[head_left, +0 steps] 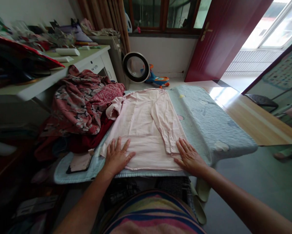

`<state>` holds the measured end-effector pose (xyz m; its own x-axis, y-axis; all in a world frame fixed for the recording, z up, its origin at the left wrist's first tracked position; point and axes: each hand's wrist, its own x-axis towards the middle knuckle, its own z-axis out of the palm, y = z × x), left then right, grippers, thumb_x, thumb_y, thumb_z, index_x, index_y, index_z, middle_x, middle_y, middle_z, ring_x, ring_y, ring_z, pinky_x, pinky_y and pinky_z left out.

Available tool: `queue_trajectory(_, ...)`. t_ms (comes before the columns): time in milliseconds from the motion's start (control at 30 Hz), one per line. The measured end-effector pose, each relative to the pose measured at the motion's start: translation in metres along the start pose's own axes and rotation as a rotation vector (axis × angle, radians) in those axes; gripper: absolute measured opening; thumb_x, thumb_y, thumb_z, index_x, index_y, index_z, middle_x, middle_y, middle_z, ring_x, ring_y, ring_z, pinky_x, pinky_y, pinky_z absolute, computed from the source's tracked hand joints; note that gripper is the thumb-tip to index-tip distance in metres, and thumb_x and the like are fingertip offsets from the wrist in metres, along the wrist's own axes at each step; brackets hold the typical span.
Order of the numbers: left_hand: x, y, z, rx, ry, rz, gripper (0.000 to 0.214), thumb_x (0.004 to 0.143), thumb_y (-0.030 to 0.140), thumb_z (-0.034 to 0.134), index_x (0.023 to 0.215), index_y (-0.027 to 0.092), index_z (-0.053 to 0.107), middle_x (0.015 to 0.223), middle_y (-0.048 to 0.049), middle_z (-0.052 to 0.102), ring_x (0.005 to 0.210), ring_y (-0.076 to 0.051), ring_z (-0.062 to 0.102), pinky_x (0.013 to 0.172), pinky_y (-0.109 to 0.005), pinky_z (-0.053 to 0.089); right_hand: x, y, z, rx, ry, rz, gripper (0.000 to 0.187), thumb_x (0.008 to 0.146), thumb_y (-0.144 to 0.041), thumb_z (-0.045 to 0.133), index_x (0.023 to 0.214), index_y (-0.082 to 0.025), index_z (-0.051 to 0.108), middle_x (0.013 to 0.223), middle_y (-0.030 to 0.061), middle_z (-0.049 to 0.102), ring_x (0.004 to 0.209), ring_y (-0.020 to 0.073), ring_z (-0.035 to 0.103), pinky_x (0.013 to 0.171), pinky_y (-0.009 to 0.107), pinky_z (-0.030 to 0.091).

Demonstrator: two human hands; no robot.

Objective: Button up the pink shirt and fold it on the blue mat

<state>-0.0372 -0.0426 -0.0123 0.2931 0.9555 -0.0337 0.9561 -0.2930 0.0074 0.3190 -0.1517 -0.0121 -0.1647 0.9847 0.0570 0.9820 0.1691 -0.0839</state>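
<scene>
A pale pink long-sleeved shirt [141, 126] lies flat on a light blue padded cover [204, 120], one sleeve folded across its right side. My left hand [117, 156] rests flat on the shirt's near left corner, fingers spread. My right hand [189, 156] lies flat on the near right edge, beside the sleeve cuff, fingers stretched out. Neither hand holds anything.
A heap of red floral clothes [80, 107] lies left of the shirt. A phone [79, 163] sits at the cover's near left corner. A cluttered white desk [63, 68] stands at the left. A round fan [136, 66], a toy and a dark red door [219, 35] are beyond.
</scene>
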Motion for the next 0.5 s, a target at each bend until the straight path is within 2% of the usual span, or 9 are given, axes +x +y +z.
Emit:
queue_trajectory(133, 0.007, -0.014, -0.012, 0.018, 0.000, -0.084, 0.061, 0.091, 0.054, 0.047, 0.145, 0.025, 0.046, 0.153, -0.0165, 0.039, 0.143, -0.040, 0.030, 0.111, -0.055, 0.029, 0.009, 0.003, -0.030, 0.025, -0.078, -0.062, 0.059, 0.097, -0.058, 0.035, 0.135, -0.017, 0.054, 0.143, 0.0173, 0.050, 0.136, 0.0322, 0.043, 0.105, 0.046, 0.040)
queue_trajectory(200, 0.014, -0.013, -0.018, 0.030, 0.092, -0.062, 0.053, 0.094, 0.043, 0.044, 0.140, 0.018, 0.052, 0.149, -0.0178, 0.045, 0.141, -0.036, 0.036, 0.111, -0.051, 0.032, 0.026, -0.002, -0.042, 0.035, -0.078, -0.042, 0.051, 0.099, -0.054, 0.031, 0.123, -0.020, 0.062, 0.135, 0.0146, 0.058, 0.126, 0.0306, 0.052, 0.100, 0.046, 0.043)
queue_trajectory(233, 0.017, -0.011, -0.019, 0.027, 0.145, -0.029, 0.050, 0.094, 0.038, 0.043, 0.138, 0.016, 0.053, 0.148, -0.0180, 0.046, 0.140, -0.034, 0.037, 0.112, -0.049, 0.032, 0.036, -0.006, -0.045, 0.035, -0.054, -0.026, 0.050, 0.100, -0.051, 0.030, 0.123, -0.020, 0.062, 0.135, 0.0145, 0.057, 0.125, 0.0302, 0.052, 0.101, 0.046, 0.043)
queue_trajectory(300, 0.022, -0.002, -0.019, -0.009, 0.198, 0.076, 0.048, 0.094, 0.033, 0.043, 0.137, 0.014, 0.054, 0.150, -0.0168, 0.044, 0.141, -0.030, 0.037, 0.115, -0.046, 0.031, 0.056, -0.014, -0.043, 0.032, 0.020, 0.008, 0.051, 0.100, -0.047, 0.032, 0.135, -0.016, 0.053, 0.145, 0.0158, 0.049, 0.132, 0.0300, 0.046, 0.106, 0.045, 0.039)
queue_trajectory(400, 0.022, 0.011, -0.010, -0.083, 0.120, 0.226, 0.049, 0.095, 0.036, 0.045, 0.141, 0.020, 0.050, 0.154, -0.0103, 0.040, 0.143, -0.026, 0.035, 0.117, -0.045, 0.030, 0.074, -0.021, -0.025, 0.035, 0.078, 0.049, 0.057, 0.099, -0.044, 0.037, 0.147, -0.012, 0.040, 0.155, 0.0145, 0.037, 0.143, 0.0288, 0.032, 0.113, 0.043, 0.030)
queue_trajectory(500, 0.016, 0.012, -0.003, -0.086, 0.067, 0.216, 0.053, 0.094, 0.043, 0.048, 0.145, 0.026, 0.045, 0.157, -0.0064, 0.037, 0.145, -0.027, 0.032, 0.117, -0.048, 0.029, 0.076, -0.021, -0.007, 0.035, 0.058, 0.069, 0.054, 0.098, -0.044, 0.038, 0.145, -0.017, 0.044, 0.155, 0.0107, 0.039, 0.143, 0.0286, 0.031, 0.115, 0.044, 0.027)
